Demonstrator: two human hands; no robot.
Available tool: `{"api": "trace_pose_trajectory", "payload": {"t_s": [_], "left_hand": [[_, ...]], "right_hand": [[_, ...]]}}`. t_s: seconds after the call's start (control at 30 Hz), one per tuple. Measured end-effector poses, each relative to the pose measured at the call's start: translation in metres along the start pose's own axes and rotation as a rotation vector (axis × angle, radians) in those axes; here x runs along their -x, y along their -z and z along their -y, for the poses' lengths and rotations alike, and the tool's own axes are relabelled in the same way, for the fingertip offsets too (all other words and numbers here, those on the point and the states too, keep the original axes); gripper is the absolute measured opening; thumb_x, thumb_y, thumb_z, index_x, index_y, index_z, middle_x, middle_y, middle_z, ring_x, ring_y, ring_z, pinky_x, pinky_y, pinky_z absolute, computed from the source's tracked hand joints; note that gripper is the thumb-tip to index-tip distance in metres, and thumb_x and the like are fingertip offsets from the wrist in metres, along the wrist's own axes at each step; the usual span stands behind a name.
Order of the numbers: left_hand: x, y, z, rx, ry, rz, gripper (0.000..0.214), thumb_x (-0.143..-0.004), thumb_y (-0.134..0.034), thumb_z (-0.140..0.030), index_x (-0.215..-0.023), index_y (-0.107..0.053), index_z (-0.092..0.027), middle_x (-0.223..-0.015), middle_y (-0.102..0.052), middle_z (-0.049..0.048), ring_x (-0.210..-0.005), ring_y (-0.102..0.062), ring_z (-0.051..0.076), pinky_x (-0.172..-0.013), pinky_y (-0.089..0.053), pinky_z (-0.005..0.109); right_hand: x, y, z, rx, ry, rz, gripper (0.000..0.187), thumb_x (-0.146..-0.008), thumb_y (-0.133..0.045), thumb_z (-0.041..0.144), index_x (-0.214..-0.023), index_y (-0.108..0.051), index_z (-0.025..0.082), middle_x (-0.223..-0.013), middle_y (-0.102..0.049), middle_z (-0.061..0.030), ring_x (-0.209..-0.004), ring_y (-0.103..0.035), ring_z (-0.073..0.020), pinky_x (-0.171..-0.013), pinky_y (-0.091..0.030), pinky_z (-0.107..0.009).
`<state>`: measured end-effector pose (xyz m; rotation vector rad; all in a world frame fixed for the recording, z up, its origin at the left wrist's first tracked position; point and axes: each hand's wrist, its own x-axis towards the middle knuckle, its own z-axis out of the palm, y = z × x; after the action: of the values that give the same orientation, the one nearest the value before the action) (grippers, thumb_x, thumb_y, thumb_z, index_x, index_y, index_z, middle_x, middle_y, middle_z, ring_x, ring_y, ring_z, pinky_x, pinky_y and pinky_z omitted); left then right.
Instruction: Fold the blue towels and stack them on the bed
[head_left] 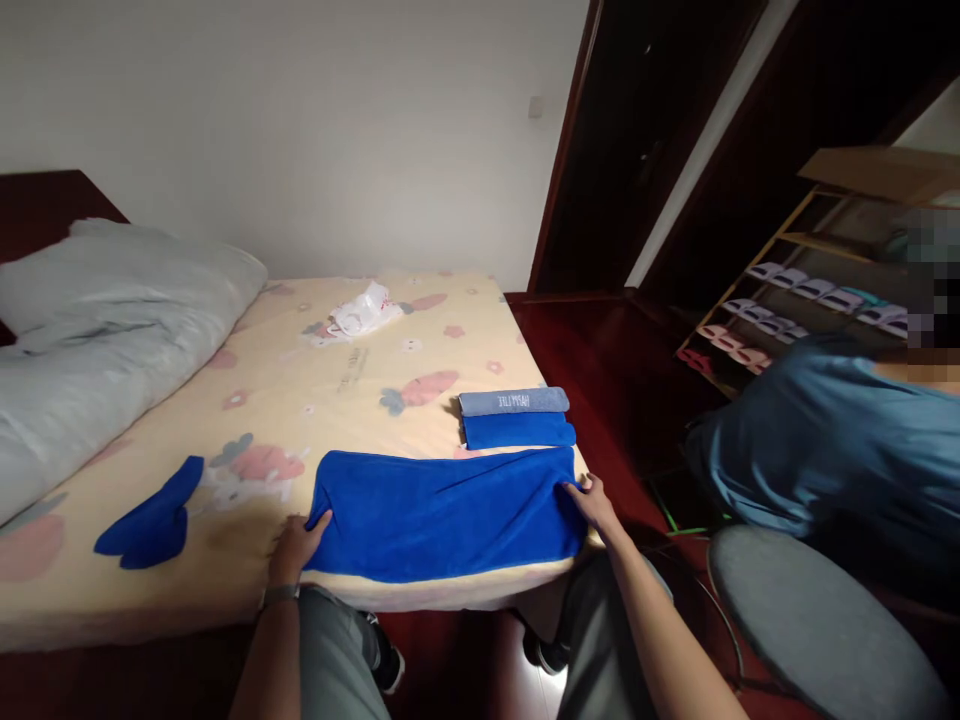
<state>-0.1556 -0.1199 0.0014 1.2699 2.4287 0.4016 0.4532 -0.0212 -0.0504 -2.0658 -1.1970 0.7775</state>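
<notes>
1. A blue towel is seen lying as a long band across the near edge of a bed, doubled over lengthwise as far as can be judged.
2. The work in hand is judged to be a fold part-way made, with the band held at both ends.
3. The left hand is closed on the towel's left end, thumb laid over the cloth.
4. The right hand is closed on the right end, fingers curled around the edge at the bed's corner.
5. Both forearms are stretched forward from the near edge, wide apart, wrists low against the mattress.
6. Any further fold would call for both ends to be lifted level and kept aligned.
7. Just beyond the towel, two folded towels are stacked.
8. A small blue cloth lies well to the left.
9. Another person's blue-clad back is seen at the right.
</notes>
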Motion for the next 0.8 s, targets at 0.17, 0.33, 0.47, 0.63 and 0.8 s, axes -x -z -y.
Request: {"api": "trace_pose_trajectory", "payload": {"t_s": [0.17,0.33,0.47,0.63,0.8], "left_hand": [[0.017,0.013,0.014,0.058,-0.003,-0.126,0.024,-0.078,-0.053,-0.04,-0.085,-0.063,-0.02,-0.097,-0.074,0.0136,-0.102,-0.069,0.033,-0.085,-0.052,0.039],[0.031,0.017,0.04,0.065,0.033,-0.043,0.023,-0.069,-0.063,-0.037,-0.087,-0.062,-0.022,-0.101,-0.074,0.0113,-0.108,-0.067,0.034,-0.09,-0.053,0.042],[0.029,0.013,0.061,0.037,0.08,0.012,0.037,-0.072,-0.061,-0.044,-0.101,-0.06,-0.021,-0.105,-0.073,0.0146,-0.102,-0.069,0.035,-0.089,-0.053,0.043],[-0.007,0.012,0.032,0.061,0.009,-0.138,0.058,-0.079,-0.05,-0.058,-0.118,-0.058,-0.017,-0.11,-0.072,0.0163,-0.108,-0.067,0.034,-0.094,-0.05,0.043],[-0.058,-0.001,-0.025,0.032,0.098,-0.175,0.071,-0.083,-0.04,-0.064,-0.123,-0.06,-0.009,-0.118,-0.068,0.0232,-0.114,-0.062,0.039,-0.095,-0.049,0.048]], "right_hand": [[0.022,0.019,-0.001,-0.008,0.055,0.1,0.042,-0.066,-0.072,0.047,-0.099,-0.069,0.02,-0.087,-0.075,-0.0094,-0.084,-0.072,-0.0293,-0.072,-0.057,-0.037],[0.026,0.04,-0.009,0.035,0.027,0.106,0.026,-0.064,-0.071,0.04,-0.082,-0.07,0.02,-0.079,-0.074,-0.0092,-0.078,-0.072,-0.0291,-0.072,-0.055,-0.038],[0.026,0.049,-0.024,0.075,-0.012,0.2,0.02,-0.056,-0.075,0.035,-0.068,-0.067,0.021,-0.063,-0.071,-0.0045,-0.067,-0.07,-0.0268,-0.067,-0.054,-0.037],[0.01,0.046,-0.018,0.029,0.019,0.154,0.033,-0.064,-0.069,0.048,-0.081,-0.071,0.02,-0.081,-0.076,-0.0079,-0.081,-0.072,-0.0272,-0.074,-0.055,-0.037],[-0.026,0.023,0.019,-0.013,0.097,0.044,0.042,-0.076,-0.058,0.059,-0.083,-0.073,0.02,-0.091,-0.076,-0.0119,-0.091,-0.071,-0.0296,-0.078,-0.054,-0.036]]}}
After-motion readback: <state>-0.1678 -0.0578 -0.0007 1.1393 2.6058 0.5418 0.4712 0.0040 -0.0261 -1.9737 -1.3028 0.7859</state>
